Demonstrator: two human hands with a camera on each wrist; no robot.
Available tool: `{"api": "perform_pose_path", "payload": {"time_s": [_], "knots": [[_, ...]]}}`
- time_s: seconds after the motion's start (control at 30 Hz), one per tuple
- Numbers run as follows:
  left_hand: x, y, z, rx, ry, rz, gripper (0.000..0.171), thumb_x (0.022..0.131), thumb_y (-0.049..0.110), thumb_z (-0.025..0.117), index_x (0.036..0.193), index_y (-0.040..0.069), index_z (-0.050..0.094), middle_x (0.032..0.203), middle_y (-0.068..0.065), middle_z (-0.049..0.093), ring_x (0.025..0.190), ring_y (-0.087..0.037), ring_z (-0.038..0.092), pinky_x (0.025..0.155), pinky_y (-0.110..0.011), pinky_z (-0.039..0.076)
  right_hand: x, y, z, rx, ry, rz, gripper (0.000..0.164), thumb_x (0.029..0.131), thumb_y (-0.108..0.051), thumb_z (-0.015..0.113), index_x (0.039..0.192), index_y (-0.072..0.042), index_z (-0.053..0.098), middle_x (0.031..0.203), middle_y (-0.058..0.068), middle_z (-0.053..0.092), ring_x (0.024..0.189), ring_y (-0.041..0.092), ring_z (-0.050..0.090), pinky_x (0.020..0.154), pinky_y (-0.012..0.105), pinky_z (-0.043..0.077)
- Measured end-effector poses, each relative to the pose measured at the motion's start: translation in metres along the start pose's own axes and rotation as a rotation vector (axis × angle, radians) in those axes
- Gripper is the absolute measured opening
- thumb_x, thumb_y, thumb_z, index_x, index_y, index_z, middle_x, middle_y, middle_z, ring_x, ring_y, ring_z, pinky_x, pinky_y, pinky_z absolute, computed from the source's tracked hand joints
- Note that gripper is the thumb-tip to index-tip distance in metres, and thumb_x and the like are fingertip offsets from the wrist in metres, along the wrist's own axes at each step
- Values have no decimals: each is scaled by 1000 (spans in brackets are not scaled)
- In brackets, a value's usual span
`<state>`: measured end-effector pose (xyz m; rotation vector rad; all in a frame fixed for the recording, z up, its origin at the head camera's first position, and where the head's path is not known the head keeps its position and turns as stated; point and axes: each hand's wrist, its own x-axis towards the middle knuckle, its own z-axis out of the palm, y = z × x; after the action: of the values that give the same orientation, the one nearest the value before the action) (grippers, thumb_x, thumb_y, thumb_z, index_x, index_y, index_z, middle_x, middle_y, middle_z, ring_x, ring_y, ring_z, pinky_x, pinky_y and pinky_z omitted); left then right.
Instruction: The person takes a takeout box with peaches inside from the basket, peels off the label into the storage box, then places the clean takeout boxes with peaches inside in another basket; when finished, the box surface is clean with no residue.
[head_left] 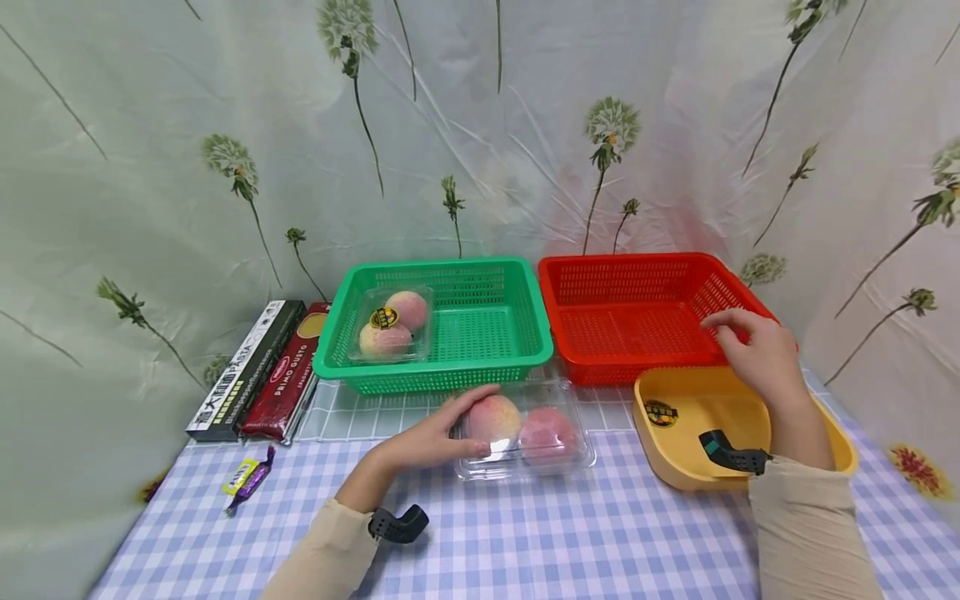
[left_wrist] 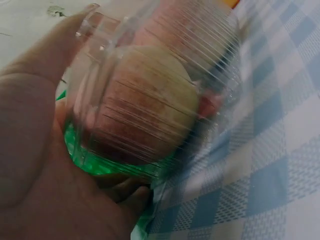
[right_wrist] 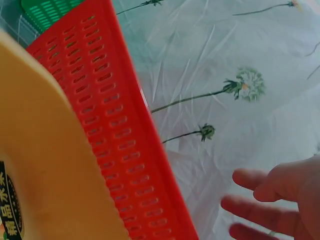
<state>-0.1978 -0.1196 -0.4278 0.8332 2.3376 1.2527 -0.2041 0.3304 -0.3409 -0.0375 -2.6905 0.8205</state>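
Left hand (head_left: 427,442) curled round clamshell (head_left: 525,433), frame centre; right hand (head_left: 757,350) spread, empty, over red basket (head_left: 622,321). One-ended grip: may tilt, pop open.

On the counter (head_left: 570,533), two baskets stand at twelve o'clock, one basket (head_left: 480,333) left of the other basket (head_left: 637,317). A peach box (head_left: 386,327) sits in the left one. Before them lies a second peach box (head_left: 528,433); a tray (head_left: 675,425) at three o'clock, pasta packets (head_left: 262,371) at nine.
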Motion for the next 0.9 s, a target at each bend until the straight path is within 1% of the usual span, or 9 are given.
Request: {"api": "perform_pose_path", "payload": {"time_s": [0.03, 0.1, 0.17, 0.23, 0.33, 0.53, 0.7, 0.8, 0.9], "knots": [[0, 0, 0, -12, -11, 13, 80, 91, 36, 71, 156, 40, 25, 162, -4, 28, 148, -28, 30, 117, -58, 28, 1, 3, 0, 12, 9, 9, 32, 101, -19, 42, 119, -7, 66, 105, 23, 62, 59, 28, 45, 50, 34, 43], [1, -1, -1, -38, -29, 23, 81, 92, 34, 70, 158, 38, 23, 165, 1, 24, 152, -25, 24, 121, -55, 24, 3, 9, 0, 37, 20, 7, 33, 101, -17, 42, 123, -5, 63, 117, 28, 58, 82, 40, 55, 69, 47, 53], [1, -3, -1, -54, -39, 21, 81, 93, 34, 69, 158, 38, 21, 166, 3, 20, 154, -23, 20, 122, -54, 21, 4, 17, -1, 66, 24, -10, 33, 100, -15, 44, 126, -2, 60, 135, 32, 49, 112, 50, 48, 93, 63, 46], [1, -4, -1, -73, -48, 19, 82, 93, 33, 69, 159, 36, 20, 167, 4, 18, 155, -23, 17, 123, -55, 19, 4, 24, -2, 92, 21, -21, 35, 101, -14, 44, 129, 1, 57, 143, 36, 42, 129, 56, 34, 104, 75, 29], [1, -4, -1, -107, -53, 13, 81, 94, 30, 68, 160, 32, 21, 167, 4, 18, 155, -23, 15, 123, -55, 17, 3, 33, -5, 110, -4, 24, 40, 102, -18, 44, 135, 2, 53, 148, 37, 36, 133, 59, 29, 105, 77, 25], [1, 6, 1, -233, -33, -27, 65, 100, 31, 60, 156, 38, 28, 164, 7, 25, 152, -21, 22, 121, -52, 21, 0, 49, -6, 61, -16, 146, 48, 102, -21, 45, 140, 7, 45, 146, 41, 32, 132, 59, 24, 104, 76, 23], [4, 13, 4, -300, -1, -7, 52, 106, 31, 48, 155, 33, 32, 161, 2, 33, 147, -22, 30, 119, -47, 26, -1, 61, -6, 35, -49, 168, 57, 102, -28, 47, 143, 11, 39, 143, 45, 29, 129, 60, 24, 103, 75, 25], [5, 16, 5, -337, 43, -15, 53, 104, 28, 53, 154, 28, 37, 160, 1, 36, 143, -21, 36, 114, -41, 33, 0, 64, -7, 58, -80, 143, 62, 103, -32, 46, 145, 12, 35, 144, 46, 27, 129, 60, 23, 102, 76, 25], [5, 18, 5, -404, 94, -50, 57, 99, 23, 62, 152, 25, 40, 156, -2, 38, 125, -21, 49, 98, -35, 46, 1, 66, -7, 76, -108, 130, 63, 103, -33, 45, 147, 11, 33, 146, 46, 22, 131, 61, 20, 101, 78, 25]]}}
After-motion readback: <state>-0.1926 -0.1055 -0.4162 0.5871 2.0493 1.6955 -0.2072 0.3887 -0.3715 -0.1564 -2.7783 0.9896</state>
